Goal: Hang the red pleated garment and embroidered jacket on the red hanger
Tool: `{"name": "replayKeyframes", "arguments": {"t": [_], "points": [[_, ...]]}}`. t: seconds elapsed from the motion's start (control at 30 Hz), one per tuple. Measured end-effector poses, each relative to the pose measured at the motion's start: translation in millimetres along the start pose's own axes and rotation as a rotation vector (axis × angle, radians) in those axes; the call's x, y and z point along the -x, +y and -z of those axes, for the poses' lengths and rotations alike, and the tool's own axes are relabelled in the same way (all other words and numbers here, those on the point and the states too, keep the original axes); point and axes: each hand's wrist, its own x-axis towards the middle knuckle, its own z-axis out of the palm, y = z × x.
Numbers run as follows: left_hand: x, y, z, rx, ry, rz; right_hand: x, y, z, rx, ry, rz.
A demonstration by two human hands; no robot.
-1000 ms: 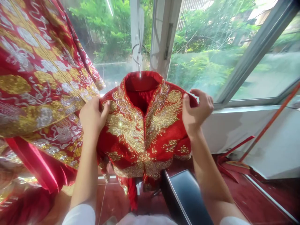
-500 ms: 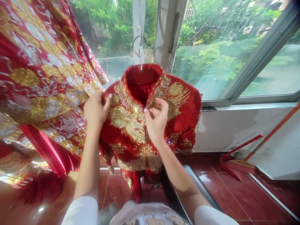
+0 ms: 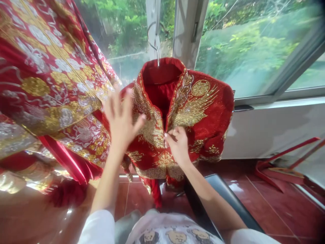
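No readable text; lettering [image 3: 186,226] on printed shirt [image 3: 154,224] too blurred.

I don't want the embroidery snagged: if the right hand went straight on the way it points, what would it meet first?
The jacket, most likely: the right hand seems to be pinching it at the front opening, though the exact contact is hard to see.

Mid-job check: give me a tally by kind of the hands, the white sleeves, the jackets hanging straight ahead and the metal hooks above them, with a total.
Hands: 2, left hand and right hand
White sleeves: 2, left sleeve and right sleeve
Jackets straight ahead: 1, the red jacket
Metal hooks: 1, the hanger hook
Total: 6
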Motion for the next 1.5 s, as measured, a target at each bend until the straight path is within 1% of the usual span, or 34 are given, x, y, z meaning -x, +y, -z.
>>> {"name": "replayKeyframes", "arguments": {"t": [0.03, 0.07, 0.1, 0.13, 0.17, 0.2, 0.27, 0.33, 0.4, 0.5, 0.6, 0.7, 0.8, 0.9, 0.97, 1.03, 1.07, 1.1, 1.2, 1.23, 1.27, 1.33, 1.4, 1.47, 1.5], "points": [[9, 13, -2.9, 0.026, -0.063, -0.122, 3, 7, 3, -0.006, 0.000, -0.008], [18, 26, -7.8, 0.058, -0.152, -0.240, 6, 14, 7, -0.006, 0.000, -0.016], [28, 36, -14.3, 0.080, -0.232, -0.320, 9, 21, 11, -0.002, 0.001, -0.025], [37, 43, -22.1, 0.088, -0.286, -0.353, 14, 28, 15, 0.006, 0.001, -0.037], [45, 48, -30.5, 0.089, -0.317, -0.346, 19, 36, 20, 0.020, 0.004, -0.052], [52, 49, -38.9, 0.085, -0.319, -0.300, 26, 45, 25, 0.037, 0.007, -0.070], [61, 48, -53.5, 0.083, -0.279, -0.148, 42, 66, 34, 0.073, 0.020, -0.124], [65, 46, -63.4, 0.092, -0.246, -0.012, 62, 89, 44, 0.114, 0.047, -0.181], [65, 45, -68.3, 0.106, -0.244, 0.063, 83, 111, 54, 0.160, 0.078, -0.215], [64, 48, -70.7, 0.161, -0.279, 0.104, 113, 138, 65, 0.214, 0.107, -0.241], [61, 46, -73.1, 0.188, -0.291, 0.126, 135, 157, 75, 0.249, 0.126, -0.283], [59, 36, -78.9, 0.169, -0.276, 0.133, 146, 170, 89, 0.297, 0.190, -0.306], [60, 22, -85.4, 0.157, -0.269, 0.151, 148, 175, 112, 0.349, 0.272, -0.309], [63, 14, -83.0, 0.136, -0.256, 0.162, 143, 163, 136, 0.400, 0.280, -0.332], [62, 13, -72.6, 0.121, -0.221, 0.182, 133, 143, 147, 0.453, 0.278, -0.329], [57, 12, -55.9, 0.102, -0.161, 0.240, 114, 110, 152, 0.580, 0.335, -0.197], [53, 11, -46.3, 0.088, -0.122, 0.279, 102, 89, 151, 0.708, 0.391, -0.032], [47, 10, -36.8, 0.068, -0.081, 0.320, 88, 66, 148, 0.822, 0.462, 0.182], [28, 1, -15.2, 0.008, 0.016, 0.413, 38, -3, 129, 0.959, 0.585, 0.700], [22, -3, -11.8, 0.003, 0.027, 0.427, 20, -23, 121, 1.030, 0.599, 0.821], [17, -7, -10.4, 0.011, 0.029, 0.431, 3, -39, 112, 1.112, 0.588, 0.889], [9, -15, -12.5, 0.043, 0.034, 0.429, -28, -61, 96, 1.231, 0.519, 0.845], [3, -24, -17.9, 0.044, 0.058, 0.436, -54, -69, 86, 1.281, 0.470, 0.729], [-3, -35, -22.4, -0.002, 0.096, 0.450, -73, -70, 87, 1.283, 0.461, 0.652], [-6, -41, -23.2, -0.024, 0.103, 0.441, -80, -69, 90, 1.276, 0.461, 0.645]]}}
